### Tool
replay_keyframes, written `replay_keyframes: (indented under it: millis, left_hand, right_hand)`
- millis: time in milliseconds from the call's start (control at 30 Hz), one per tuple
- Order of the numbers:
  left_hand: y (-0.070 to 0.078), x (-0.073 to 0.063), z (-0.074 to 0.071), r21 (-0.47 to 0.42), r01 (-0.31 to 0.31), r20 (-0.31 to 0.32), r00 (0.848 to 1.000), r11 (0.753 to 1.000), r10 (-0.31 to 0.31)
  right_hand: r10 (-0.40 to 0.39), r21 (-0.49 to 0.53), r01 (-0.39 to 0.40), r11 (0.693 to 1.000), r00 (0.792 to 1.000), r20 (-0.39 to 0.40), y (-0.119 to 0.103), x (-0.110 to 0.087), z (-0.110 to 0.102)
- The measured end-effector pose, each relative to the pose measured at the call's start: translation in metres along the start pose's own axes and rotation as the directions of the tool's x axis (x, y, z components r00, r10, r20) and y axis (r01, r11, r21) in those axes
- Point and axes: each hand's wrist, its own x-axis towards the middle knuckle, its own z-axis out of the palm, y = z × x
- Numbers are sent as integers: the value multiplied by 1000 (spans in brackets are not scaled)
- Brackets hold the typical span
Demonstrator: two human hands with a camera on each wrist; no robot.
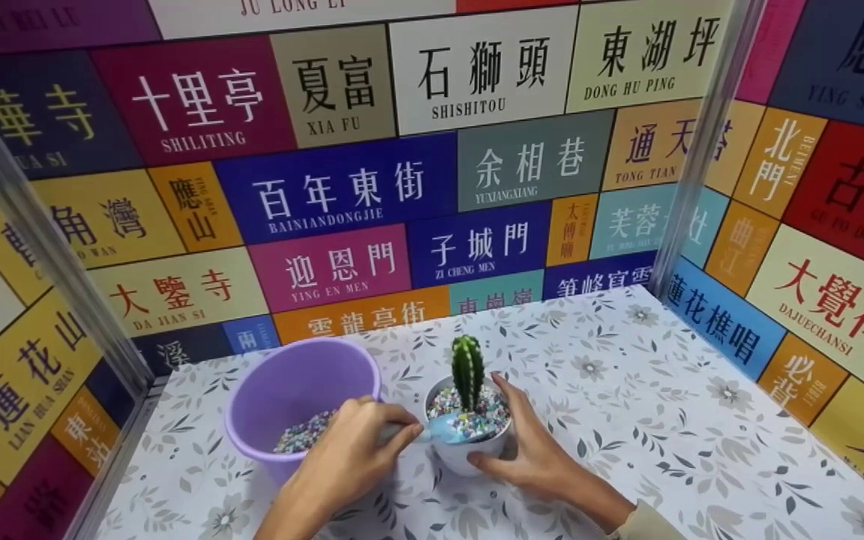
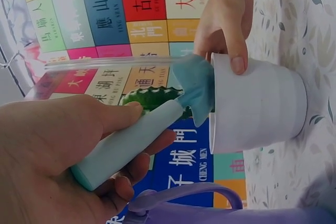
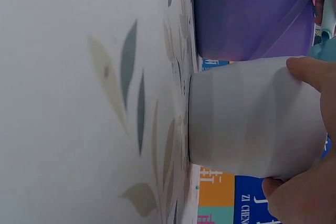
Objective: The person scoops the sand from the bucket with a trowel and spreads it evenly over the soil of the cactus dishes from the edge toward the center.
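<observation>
My left hand (image 1: 353,448) grips the pale handle of a small blue trowel (image 2: 131,142). The trowel's blade (image 1: 463,428) lies at the near rim of a white flowerpot (image 1: 456,456), over the pebbles. In the pot stands an upright green cactus (image 1: 467,373), with multicoloured pebbles (image 1: 443,403) around its base. My right hand (image 1: 533,442) holds the pot from the right, thumb on its near side and fingers at the far rim. The right wrist view shows the pot's base on the tabletop.
Left of the pot, close by my left hand, stands a purple bucket (image 1: 241,420) with more coloured pebbles (image 1: 304,433) inside. Its handle (image 2: 194,190) hangs on the side. Beneath is a floral-patterned tabletop (image 1: 672,450), and panels with Chinese lettering (image 1: 342,184) enclose it behind and at the sides.
</observation>
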Motion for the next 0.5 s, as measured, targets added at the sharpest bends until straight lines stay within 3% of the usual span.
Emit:
replay_keyframes:
  millis: [500]
  left_hand:
    - [-3, -10, -7, 59, -2, -15, 1000, 998, 3]
  right_hand:
    - [5, -29, -7, 1000, 997, -75, 0, 1, 3]
